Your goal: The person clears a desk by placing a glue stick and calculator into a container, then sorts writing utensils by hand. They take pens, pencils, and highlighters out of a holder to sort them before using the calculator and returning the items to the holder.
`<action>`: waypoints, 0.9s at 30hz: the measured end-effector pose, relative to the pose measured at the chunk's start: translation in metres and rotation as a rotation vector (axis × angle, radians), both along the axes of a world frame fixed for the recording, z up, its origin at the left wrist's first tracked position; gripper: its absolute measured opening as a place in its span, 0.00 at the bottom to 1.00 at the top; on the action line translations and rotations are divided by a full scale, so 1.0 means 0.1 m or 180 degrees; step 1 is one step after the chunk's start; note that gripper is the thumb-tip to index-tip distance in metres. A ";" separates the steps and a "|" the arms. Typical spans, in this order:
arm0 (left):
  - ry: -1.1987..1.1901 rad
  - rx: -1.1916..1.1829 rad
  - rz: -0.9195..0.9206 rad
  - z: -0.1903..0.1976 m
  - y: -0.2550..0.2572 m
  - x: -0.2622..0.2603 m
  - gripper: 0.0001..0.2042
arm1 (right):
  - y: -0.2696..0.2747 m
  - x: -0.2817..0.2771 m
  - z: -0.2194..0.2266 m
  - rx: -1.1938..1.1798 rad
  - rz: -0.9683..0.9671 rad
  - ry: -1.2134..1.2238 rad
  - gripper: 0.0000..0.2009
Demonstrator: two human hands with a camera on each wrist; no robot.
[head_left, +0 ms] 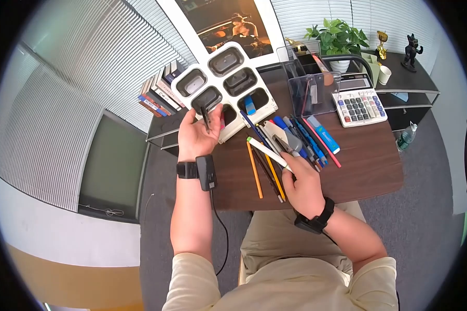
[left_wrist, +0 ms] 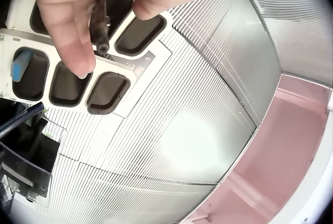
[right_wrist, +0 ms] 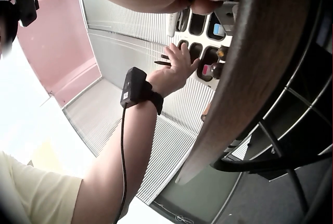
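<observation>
My left hand, palm turned up, pinches a dark, slim pen-like thing between thumb and fingers. It is at the near left of a white organizer with several dark cups. A blue item stands in one cup, and a pinkish-red one shows in another. My right hand is low over a pile of pens, its thumb and forefinger pinching the end of a white marker with a green tip. A dark grey tool lies just beyond those fingertips.
Pencils and several blue pens are spread on the brown table. Clear plastic boxes and a calculator stand behind at right. Books stand at left, a potted plant at the back.
</observation>
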State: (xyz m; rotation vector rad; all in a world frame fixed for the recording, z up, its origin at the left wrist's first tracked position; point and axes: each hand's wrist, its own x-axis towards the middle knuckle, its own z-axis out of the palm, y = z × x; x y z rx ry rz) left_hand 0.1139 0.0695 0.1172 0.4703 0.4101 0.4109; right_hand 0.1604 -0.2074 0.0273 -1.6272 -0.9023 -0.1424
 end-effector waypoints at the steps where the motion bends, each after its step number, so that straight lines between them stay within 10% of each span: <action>1: -0.0034 0.0044 -0.0149 0.00 -0.04 -0.03 0.26 | 0.00 0.00 0.00 0.0005 -0.0003 -0.0006 0.17; 27: -0.0703 0.0234 -0.0322 0.04 -0.30 -0.20 0.25 | 0.04 -0.01 0.03 -0.0169 -0.0136 -0.0158 0.16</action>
